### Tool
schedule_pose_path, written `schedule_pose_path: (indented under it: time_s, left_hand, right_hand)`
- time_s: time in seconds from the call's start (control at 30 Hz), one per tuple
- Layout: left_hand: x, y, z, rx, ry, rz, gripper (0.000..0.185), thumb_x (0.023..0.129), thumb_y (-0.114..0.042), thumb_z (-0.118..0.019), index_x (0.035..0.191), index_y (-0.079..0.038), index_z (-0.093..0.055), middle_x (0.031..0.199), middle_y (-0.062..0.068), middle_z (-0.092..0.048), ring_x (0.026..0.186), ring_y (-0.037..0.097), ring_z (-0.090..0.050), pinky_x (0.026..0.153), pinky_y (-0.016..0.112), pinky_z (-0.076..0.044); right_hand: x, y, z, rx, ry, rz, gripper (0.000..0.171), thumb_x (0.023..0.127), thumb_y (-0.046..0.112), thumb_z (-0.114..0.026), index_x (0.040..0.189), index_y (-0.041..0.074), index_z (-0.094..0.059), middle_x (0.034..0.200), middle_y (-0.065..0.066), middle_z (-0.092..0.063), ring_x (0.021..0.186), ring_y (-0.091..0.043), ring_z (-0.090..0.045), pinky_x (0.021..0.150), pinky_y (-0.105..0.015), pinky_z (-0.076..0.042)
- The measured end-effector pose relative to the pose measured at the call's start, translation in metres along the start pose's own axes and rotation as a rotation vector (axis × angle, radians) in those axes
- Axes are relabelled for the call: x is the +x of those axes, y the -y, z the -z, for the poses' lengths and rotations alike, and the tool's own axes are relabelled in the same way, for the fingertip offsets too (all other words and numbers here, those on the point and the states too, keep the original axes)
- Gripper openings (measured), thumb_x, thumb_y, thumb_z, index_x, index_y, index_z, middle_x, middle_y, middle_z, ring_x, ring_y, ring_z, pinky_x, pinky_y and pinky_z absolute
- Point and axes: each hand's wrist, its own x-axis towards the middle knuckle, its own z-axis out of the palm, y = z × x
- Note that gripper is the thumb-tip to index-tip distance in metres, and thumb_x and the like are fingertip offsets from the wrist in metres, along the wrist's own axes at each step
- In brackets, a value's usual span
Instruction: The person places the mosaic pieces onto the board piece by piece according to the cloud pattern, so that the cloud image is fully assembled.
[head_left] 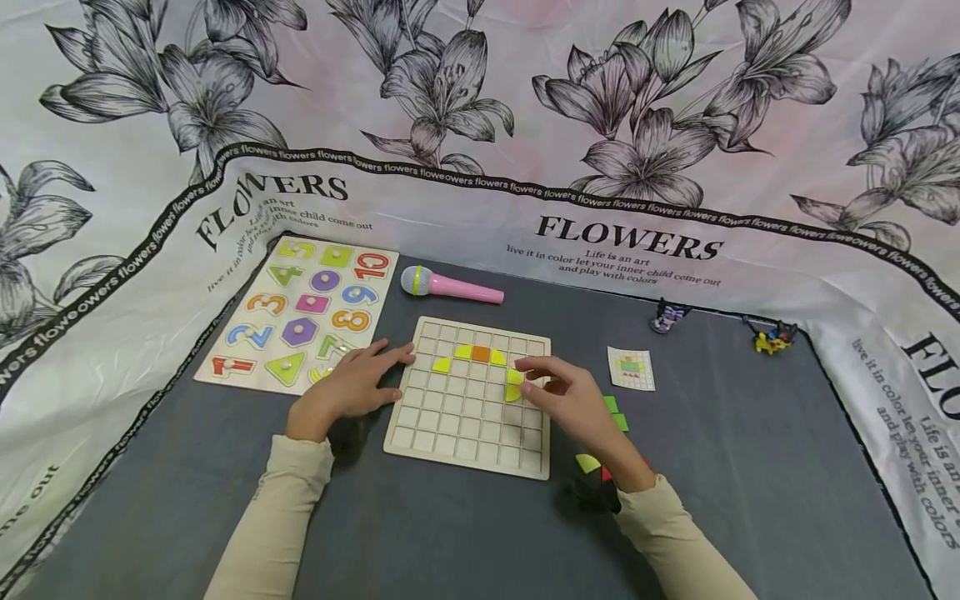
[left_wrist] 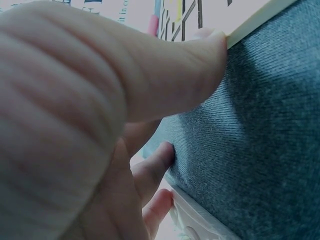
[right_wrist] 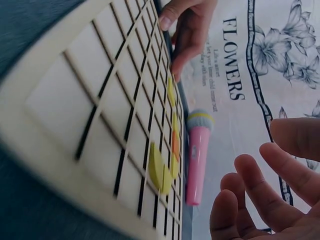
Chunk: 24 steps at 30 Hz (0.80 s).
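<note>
While left hand (head_left: 348,387) presses flat on the pale wooden grid board (head_left: 468,417) | right hand (head_left: 570,400) fingers spread over yellow quarter-round tile (head_left: 513,385) | likely light, stiff; pinch its edges

The grid board (head_left: 468,417) looks like pale, smooth, matt wood, and the yellow pieces (head_left: 513,385) on it are painted flat and matt. The number puzzle (head_left: 300,312) on the far left is the same light wood. The table (head_left: 750,467) wears a grey, finely ribbed cloth. The pink microphone (head_left: 450,286) is glossy plastic. The pattern card (head_left: 631,368) looks like paper.
</note>
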Motion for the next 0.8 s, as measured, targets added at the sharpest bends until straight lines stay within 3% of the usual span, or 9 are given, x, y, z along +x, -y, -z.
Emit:
schedule_pose_path:
  time_s: [0.23, 0.43, 0.8]
  left_hand:
    - [0.000, -0.002, 0.002, 0.007, 0.013, 0.017, 0.071, 0.102, -0.017, -0.075, 0.164, -0.006, -0.043, 0.163, 0.017, -0.048, 0.159, 0.047, -0.020, 0.126, 0.065, -0.015]
    - [0.002, -0.004, 0.001, 0.012, 0.016, 0.028, 0.070, 0.102, -0.017, -0.075, 0.163, -0.008, -0.044, 0.164, 0.016, -0.047, 0.160, 0.046, -0.020, 0.126, 0.065, -0.015]
    - [0.001, 0.000, 0.000, 0.020, -0.004, 0.004, 0.069, 0.103, -0.016, -0.074, 0.164, -0.008, -0.043, 0.163, 0.017, -0.049, 0.159, 0.047, -0.022, 0.126, 0.065, -0.016]
  right_hand:
    - [-0.021, -0.005, 0.017, -0.051, -0.013, -0.064, 0.033, 0.102, 0.012, -0.075, 0.135, 0.004, -0.073, 0.129, -0.014, -0.070, 0.112, -0.025, -0.064, 0.090, -0.039, -0.055]
    - [-0.041, -0.014, 0.033, -0.109, -0.020, -0.064, 0.033, 0.102, 0.015, -0.076, 0.133, 0.005, -0.074, 0.125, -0.008, -0.072, 0.110, -0.024, -0.064, 0.084, -0.034, -0.055]
    - [-0.071, -0.031, 0.055, -0.282, 0.011, -0.049, 0.022, 0.092, 0.013, -0.086, 0.112, 0.010, -0.078, 0.102, 0.002, -0.070, 0.096, -0.023, -0.054, 0.080, -0.036, -0.048]
